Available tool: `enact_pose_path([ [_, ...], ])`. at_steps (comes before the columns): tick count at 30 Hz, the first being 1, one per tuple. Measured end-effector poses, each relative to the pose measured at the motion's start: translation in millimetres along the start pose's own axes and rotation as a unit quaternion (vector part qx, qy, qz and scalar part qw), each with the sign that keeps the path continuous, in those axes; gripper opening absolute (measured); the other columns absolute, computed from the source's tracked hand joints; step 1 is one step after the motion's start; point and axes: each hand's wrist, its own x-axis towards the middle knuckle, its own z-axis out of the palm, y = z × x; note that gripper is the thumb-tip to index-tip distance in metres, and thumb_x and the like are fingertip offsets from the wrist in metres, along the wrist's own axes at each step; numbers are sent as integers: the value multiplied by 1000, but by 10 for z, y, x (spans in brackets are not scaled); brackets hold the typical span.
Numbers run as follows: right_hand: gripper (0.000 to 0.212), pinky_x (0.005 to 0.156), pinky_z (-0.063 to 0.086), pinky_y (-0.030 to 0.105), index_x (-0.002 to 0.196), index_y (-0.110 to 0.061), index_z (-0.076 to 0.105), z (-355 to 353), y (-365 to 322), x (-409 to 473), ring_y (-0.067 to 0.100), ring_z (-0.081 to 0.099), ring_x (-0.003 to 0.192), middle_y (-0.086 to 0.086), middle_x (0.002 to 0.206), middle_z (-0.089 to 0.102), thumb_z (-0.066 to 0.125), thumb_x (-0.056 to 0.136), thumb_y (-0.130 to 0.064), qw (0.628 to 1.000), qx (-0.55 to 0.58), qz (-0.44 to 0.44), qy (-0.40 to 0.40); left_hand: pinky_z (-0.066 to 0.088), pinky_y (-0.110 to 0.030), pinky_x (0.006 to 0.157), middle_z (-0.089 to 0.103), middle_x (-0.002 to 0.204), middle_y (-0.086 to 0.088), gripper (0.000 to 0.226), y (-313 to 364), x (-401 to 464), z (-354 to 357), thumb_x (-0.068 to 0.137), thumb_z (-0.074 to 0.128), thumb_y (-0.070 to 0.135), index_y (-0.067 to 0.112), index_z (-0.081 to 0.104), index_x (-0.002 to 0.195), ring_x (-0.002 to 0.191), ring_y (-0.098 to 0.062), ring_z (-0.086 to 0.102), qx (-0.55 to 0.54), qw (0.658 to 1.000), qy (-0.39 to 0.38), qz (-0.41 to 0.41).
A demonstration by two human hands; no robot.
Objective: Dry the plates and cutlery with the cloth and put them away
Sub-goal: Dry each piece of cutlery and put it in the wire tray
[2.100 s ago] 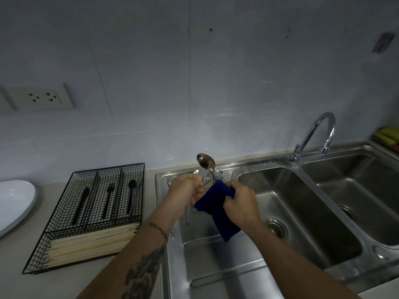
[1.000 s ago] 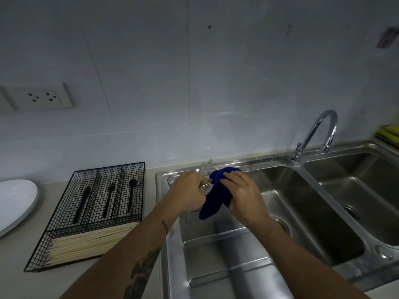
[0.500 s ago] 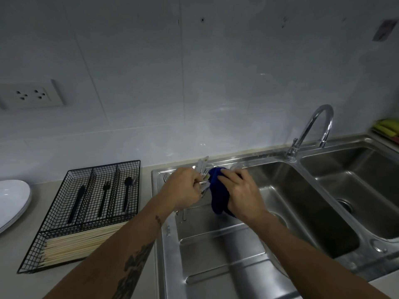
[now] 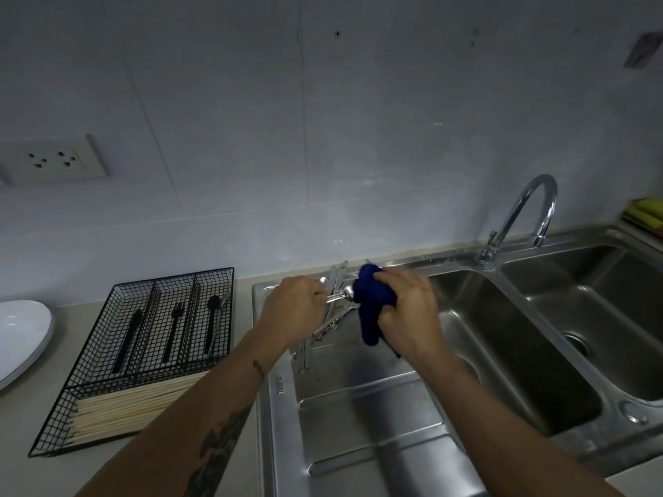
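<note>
Pinching a spoon (image 4: 339, 297) by its handle, the left hand (image 4: 292, 310) is holding it level over the sink's drainboard (image 4: 358, 407), while the right hand (image 4: 409, 313) is clenching the blue cloth (image 4: 371, 306) around the spoon's bowl end. Both grips are closed on something: the left on the thin metal handle, the right on the cloth, which is wrapping the bowl so that only a sliver of shiny metal is showing between the two hands.

Below them, more cutlery (image 4: 324, 326) is lying in a loose heap at the back of the drainboard, waiting to be dried. To the left, on the desk (image 4: 21, 425), a black wire tray (image 4: 118, 374) is holding dark-handled cutlery in its three upper compartments and pale chopsticks (image 4: 136, 403) in the long front one. White plates (image 4: 21, 335) are sitting stacked at the far left edge.

The spoon is looking light, rigid and probably slick while wet, so holding it well down the handle seems wise, leaving the bowl free for wiping. The cloth is soft and limp, folding easily round the metal. Drying this piece appears under way; the heap suggests plenty is remaining.
</note>
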Motion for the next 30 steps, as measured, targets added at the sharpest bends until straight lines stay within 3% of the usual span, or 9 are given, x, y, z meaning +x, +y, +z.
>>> enact_pose_path([
  [3,61,101,42,33,118,-4,68,94,-56,-149,31,52,113,10,127,64,76,58,5,990,-41,-134,-36,28,-18,59,70,80,1,24,63,9,-19,93,51,13,12,71,79,81,-16,63,-49,999,-7,-18],
  [8,65,92,54,41,119,-5,68,104,101,-202,29,55,104,8,123,67,71,57,14,997,-47,-65,11,44,-27,68,71,74,4,25,-58,-82,1,89,52,11,11,68,69,70,-17,66,-72,997,-24,-11],
  [13,51,94,50,36,116,-9,70,91,-26,-218,28,54,105,6,128,64,73,65,-4,978,-84,-189,-22,53,-35,57,69,71,2,25,-20,-46,21,90,54,12,13,70,71,62,-15,62,-99,995,-23,7],
  [17,66,85,53,41,122,-9,66,70,161,-191,27,51,99,4,120,68,65,59,10,995,-69,-69,-6,37,-12,48,64,67,12,24,21,-130,11,91,54,9,13,73,77,50,2,54,-122,992,-37,17],
  [22,62,89,42,25,116,-10,70,-29,138,-109,24,57,96,4,112,71,57,61,15,1000,-13,-8,19,47,-24,61,63,72,12,7,34,-174,-13,84,67,17,23,69,82,67,-5,56,-150,987,-26,50],
  [24,58,86,43,19,111,-14,72,-100,168,-89,17,60,90,4,105,72,51,67,16,991,69,101,51,46,-24,64,60,78,12,7,7,-168,-6,84,69,15,21,70,83,72,-7,55,-137,989,-11,58],
  [26,57,87,51,28,112,-19,72,-177,200,-91,16,62,90,2,102,72,47,72,13,970,129,199,60,49,-27,70,61,82,11,8,-34,-151,-2,85,67,13,18,72,83,76,-7,56,-129,991,11,45],
  [27,57,88,53,30,112,-19,72,-199,216,-95,16,62,92,1,104,71,47,72,13,967,137,206,63,51,-28,72,62,83,11,10,-56,-136,0,86,65,12,17,73,82,78,-7,57,-124,991,20,36],
  [30,56,85,41,5,114,-12,72,-220,96,-84,13,57,95,4,109,70,50,68,12,985,103,126,53,52,-28,77,64,80,12,16,-51,-102,-16,87,62,13,17,76,84,81,-10,61,-92,995,16,14],
])
